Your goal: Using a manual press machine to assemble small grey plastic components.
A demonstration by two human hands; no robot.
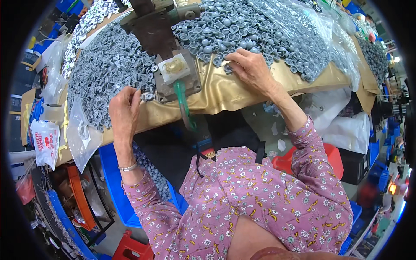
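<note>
My left hand (124,108) is closed at the table's front edge, left of a hand press (162,37). Its fingertips face a small grey ring-like part (148,96); whether anything sits inside the curled fingers is hidden. On the right, my right hand (252,71) pinches at the near edge of a heap of grey cup-shaped parts (229,26). One grey cup (228,68) lies right at its thumb. Between my hands, the press base carries a whitish block (174,68) with a yellowish stained top. A green-wrapped curved handle (181,102) hangs from the base over the edge.
Another heap of small grey round parts (108,60) covers the table's left side. Gold sheeting (212,93) lines the front edge. Clear plastic (299,26) lies over parts at right. Below are a blue bin (115,182) with grey parts and a red stool (329,158).
</note>
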